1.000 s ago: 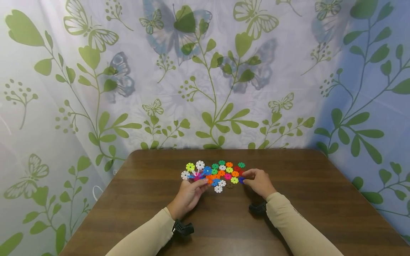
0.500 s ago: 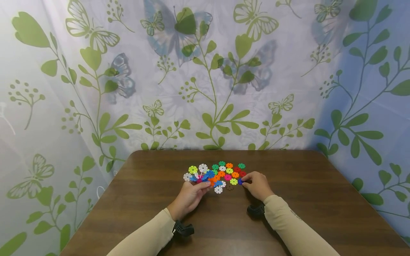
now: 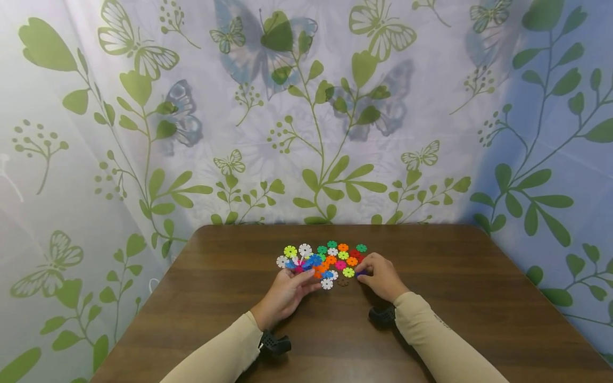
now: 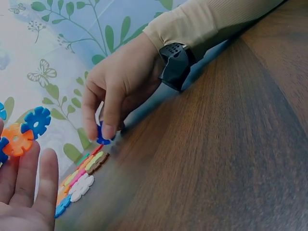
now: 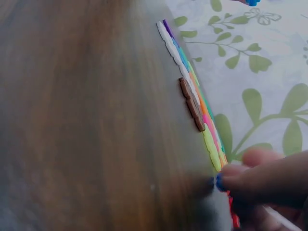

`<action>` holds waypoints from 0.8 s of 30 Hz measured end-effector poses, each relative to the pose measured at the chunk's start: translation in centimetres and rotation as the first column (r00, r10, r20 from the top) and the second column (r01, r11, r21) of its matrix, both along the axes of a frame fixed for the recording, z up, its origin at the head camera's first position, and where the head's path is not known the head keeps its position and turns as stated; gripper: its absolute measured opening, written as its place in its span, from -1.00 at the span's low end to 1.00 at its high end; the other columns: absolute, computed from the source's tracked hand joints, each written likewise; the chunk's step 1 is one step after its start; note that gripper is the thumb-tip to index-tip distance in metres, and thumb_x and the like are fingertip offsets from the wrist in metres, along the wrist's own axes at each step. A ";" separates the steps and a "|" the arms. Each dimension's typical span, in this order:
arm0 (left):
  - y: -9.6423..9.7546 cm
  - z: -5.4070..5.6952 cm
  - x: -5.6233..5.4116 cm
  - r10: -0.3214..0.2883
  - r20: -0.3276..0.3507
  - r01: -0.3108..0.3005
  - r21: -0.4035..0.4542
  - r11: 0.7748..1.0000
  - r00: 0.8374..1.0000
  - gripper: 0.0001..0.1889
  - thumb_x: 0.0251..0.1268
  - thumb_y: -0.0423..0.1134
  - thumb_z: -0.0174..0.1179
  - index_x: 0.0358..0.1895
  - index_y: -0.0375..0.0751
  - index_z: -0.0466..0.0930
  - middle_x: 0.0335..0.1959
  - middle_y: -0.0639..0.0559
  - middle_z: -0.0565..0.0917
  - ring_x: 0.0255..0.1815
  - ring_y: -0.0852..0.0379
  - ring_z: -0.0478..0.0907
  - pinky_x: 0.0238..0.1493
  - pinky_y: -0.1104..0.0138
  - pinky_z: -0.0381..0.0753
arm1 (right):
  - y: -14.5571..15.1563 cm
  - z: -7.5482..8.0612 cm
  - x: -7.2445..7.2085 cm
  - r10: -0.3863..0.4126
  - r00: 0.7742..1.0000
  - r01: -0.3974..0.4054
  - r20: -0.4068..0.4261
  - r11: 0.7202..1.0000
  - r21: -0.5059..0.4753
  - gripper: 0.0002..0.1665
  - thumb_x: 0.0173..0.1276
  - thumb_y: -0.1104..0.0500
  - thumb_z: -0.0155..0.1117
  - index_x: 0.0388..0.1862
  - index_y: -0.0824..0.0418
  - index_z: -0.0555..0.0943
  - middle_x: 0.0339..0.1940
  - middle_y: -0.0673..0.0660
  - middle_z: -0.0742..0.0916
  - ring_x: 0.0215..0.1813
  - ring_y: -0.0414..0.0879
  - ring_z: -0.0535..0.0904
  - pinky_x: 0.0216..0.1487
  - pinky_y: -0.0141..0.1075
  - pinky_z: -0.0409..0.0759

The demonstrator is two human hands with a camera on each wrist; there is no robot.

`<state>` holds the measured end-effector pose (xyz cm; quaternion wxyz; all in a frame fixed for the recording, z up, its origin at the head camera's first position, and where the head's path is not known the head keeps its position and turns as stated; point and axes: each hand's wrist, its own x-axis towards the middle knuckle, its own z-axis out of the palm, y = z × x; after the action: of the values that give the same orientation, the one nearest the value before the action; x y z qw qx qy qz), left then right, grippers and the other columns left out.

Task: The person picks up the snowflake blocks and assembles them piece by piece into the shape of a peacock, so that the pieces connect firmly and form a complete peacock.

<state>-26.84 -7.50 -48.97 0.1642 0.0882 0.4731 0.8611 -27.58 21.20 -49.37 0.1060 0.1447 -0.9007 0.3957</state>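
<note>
"What do your hands have?"

"My right hand point(image 3: 381, 276) pinches a dark-blue, notched plastic disc point(image 4: 102, 134) beside the loose, multicoloured flower-shaped discs point(image 3: 340, 264); I can't tell whether it touches wood. My left hand point(image 3: 286, 295) grips a joined cluster of coloured discs point(image 4: 19, 139), left of them."

"Room to move?"

"Brown wood-grain table point(image 3: 335, 330) spreads wide on both sides and back between my forearms. Its far edge runs near, beyond the loose discs."
</note>
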 end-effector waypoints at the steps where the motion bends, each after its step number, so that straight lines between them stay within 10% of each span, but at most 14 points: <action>1: 0.0 0.0 0.0 -0.001 -0.002 0.001 0.004 1.000 1.000 -0.81 0.50 -0.45 0.29 0.03 -0.43 0.50 -0.18 -0.13 0.68 -0.01 -0.12 0.68 0.17 -0.08 0.64 | -0.1 0.1 0.0 0.000 1.000 0.000 -0.007 1.000 -0.013 -0.86 0.29 0.40 0.57 -0.26 0.20 0.81 -0.09 0.06 0.67 -0.13 -0.01 0.61 -0.02 -0.09 0.65; 8: 0.1 0.0 0.0 -0.012 -0.009 0.012 0.030 0.999 1.000 -0.76 0.51 -0.51 0.25 0.08 -0.52 0.42 -0.14 -0.20 0.64 0.06 -0.18 0.68 0.28 -0.04 0.54 | -1.0 0.8 0.3 0.053 0.997 -0.063 -0.061 0.983 -0.171 -0.79 0.32 0.29 0.58 -0.07 0.25 0.83 -0.02 0.04 0.72 -0.05 0.01 0.67 0.03 -0.20 0.69; 24: -0.1 -0.6 -0.1 -0.002 -0.123 -0.015 -0.131 0.991 0.992 -0.55 0.40 -0.56 0.33 0.28 -0.52 0.43 0.15 -0.37 0.67 0.08 -0.18 0.70 0.21 0.08 0.62 | -3.3 2.2 1.9 0.306 0.952 -0.256 0.026 0.839 -0.481 -0.72 0.43 0.27 0.49 0.09 0.28 0.78 0.13 0.17 0.72 0.12 0.13 0.70 0.08 -0.13 0.71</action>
<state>-26.92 -7.59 -49.54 0.1372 0.1285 0.5386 0.8213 -25.72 17.93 -47.17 0.0327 0.2249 -0.7502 0.6209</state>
